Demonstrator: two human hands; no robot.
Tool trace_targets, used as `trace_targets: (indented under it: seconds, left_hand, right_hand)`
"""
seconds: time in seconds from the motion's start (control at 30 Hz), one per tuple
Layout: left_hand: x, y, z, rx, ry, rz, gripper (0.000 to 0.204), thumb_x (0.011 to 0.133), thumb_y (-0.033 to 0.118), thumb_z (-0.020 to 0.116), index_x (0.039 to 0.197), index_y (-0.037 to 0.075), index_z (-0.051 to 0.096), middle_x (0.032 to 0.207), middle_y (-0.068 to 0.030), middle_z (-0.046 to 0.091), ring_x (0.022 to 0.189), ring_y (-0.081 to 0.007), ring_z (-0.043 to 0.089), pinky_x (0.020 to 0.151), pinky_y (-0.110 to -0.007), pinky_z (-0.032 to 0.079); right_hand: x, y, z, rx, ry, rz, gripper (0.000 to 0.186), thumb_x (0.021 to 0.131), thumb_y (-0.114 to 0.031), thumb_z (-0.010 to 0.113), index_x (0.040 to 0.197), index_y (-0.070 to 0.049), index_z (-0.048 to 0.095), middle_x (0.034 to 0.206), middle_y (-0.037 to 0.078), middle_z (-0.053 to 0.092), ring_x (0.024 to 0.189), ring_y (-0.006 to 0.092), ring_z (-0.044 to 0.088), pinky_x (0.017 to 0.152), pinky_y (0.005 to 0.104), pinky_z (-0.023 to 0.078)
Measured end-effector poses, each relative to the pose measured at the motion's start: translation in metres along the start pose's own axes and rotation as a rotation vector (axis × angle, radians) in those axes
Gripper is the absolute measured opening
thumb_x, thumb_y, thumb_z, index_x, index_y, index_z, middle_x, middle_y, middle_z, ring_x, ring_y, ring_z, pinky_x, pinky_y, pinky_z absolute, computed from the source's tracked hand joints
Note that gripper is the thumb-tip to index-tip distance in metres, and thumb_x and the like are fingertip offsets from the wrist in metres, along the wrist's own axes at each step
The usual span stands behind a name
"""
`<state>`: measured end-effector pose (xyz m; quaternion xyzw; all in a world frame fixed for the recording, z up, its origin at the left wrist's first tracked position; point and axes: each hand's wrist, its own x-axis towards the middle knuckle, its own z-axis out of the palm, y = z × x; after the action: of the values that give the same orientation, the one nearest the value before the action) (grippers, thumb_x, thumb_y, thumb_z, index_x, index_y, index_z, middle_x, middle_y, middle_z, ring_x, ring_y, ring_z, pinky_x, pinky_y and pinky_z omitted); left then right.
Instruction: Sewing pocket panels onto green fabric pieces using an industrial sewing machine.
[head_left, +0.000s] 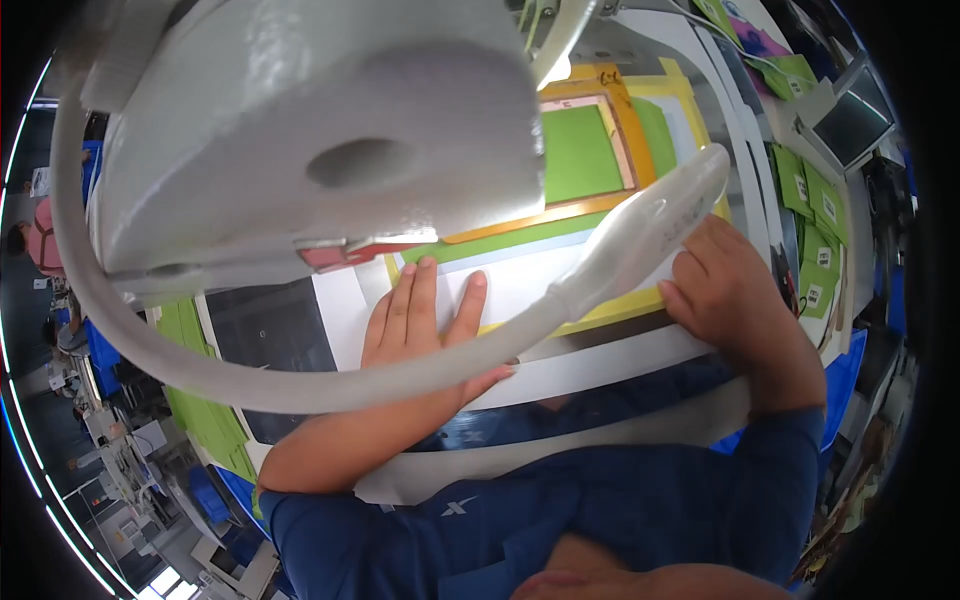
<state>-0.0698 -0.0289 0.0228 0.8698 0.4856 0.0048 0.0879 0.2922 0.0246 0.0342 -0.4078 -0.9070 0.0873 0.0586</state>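
My left hand lies with its fingers stretched out on a white sheet, close to the large white machine head. Bright green material shows inside an orange frame with a pinkish inner border. Yellow tape edges the sheet. At the right end of that edge, my right hand is closed, its fingers curled and partly behind the lamp; what they hold, if anything, is hidden. A pale lamp on a bendable arm crosses in front of both hands.
A red-and-metal part sits low under the machine head. Stacked green pieces with white labels lie at the right, below a small screen. More green pieces lie at the left, beside a dark panel.
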Motion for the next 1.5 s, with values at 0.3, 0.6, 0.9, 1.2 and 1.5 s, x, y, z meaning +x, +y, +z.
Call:
trace_targets:
  seconds: [0.3, 0.6, 0.9, 1.2, 1.5]
  left_hand:
    - [0.001, -0.014, 0.006, 0.037, 0.041, -0.024, 0.099, 0.084, 0.066, 0.078, 0.151, -0.003, 0.055, 0.147, -0.0309, 0.055, 0.137, -0.0487, 0.053, 0.114, -0.061, 0.039]
    - [0.019, -0.01, -0.005, 0.055, 0.193, -0.013, 0.087, 0.085, 0.054, 0.08, 0.144, -0.006, 0.058, 0.138, -0.0274, 0.06, 0.126, -0.0451, 0.057, 0.108, -0.056, 0.043]
    - [0.06, -0.015, 0.001, -0.006, 0.031, -0.034, 0.089, 0.1, 0.048, 0.06, 0.164, -0.007, 0.034, 0.165, -0.0349, 0.036, 0.149, -0.0549, 0.038, 0.124, -0.061, 0.026]
    - [0.026, -0.024, -0.018, 0.098, 0.027, -0.058, 0.084, 0.098, 0.038, 0.063, 0.161, -0.009, 0.035, 0.165, -0.0313, 0.04, 0.152, -0.0479, 0.039, 0.128, -0.06, 0.024]
    - [0.029, 0.01, -0.037, 0.115, 0.026, -0.094, 0.073, 0.089, 0.049, 0.079, 0.136, -0.005, 0.065, 0.138, -0.0272, 0.065, 0.13, -0.0407, 0.06, 0.112, -0.053, 0.043]
  right_hand:
    - [0.004, -0.004, -0.003, -0.009, -0.001, 0.009, 0.021, 0.084, -0.015, 0.078, 0.084, 0.0, 0.063, 0.136, 0.032, 0.066, 0.126, 0.0439, 0.066, 0.11, 0.0519, 0.051]
    - [-0.002, 0.006, -0.004, -0.068, 0.123, -0.019, 0.021, 0.086, -0.018, 0.078, 0.085, 0.0, 0.067, 0.125, 0.03, 0.07, 0.112, 0.0398, 0.071, 0.102, 0.0476, 0.054]
    - [-0.036, 0.026, -0.048, 0.022, 0.189, 0.21, 0.022, 0.093, -0.025, 0.074, 0.094, -0.004, 0.069, 0.109, 0.012, 0.072, 0.1, 0.0355, 0.068, 0.089, 0.0455, 0.054]
    - [-0.157, 0.201, -0.056, 0.159, 0.379, 0.82, 0.023, 0.1, -0.02, 0.07, 0.115, -0.002, 0.075, 0.096, 0.013, 0.074, 0.093, 0.0275, 0.072, 0.087, 0.0404, 0.056]
    - [-0.191, 0.262, -0.044, 0.301, 0.157, 0.771, 0.017, 0.096, -0.017, 0.072, 0.107, -0.006, 0.065, 0.092, -0.001, 0.058, 0.09, 0.0127, 0.055, 0.082, 0.0321, 0.047]
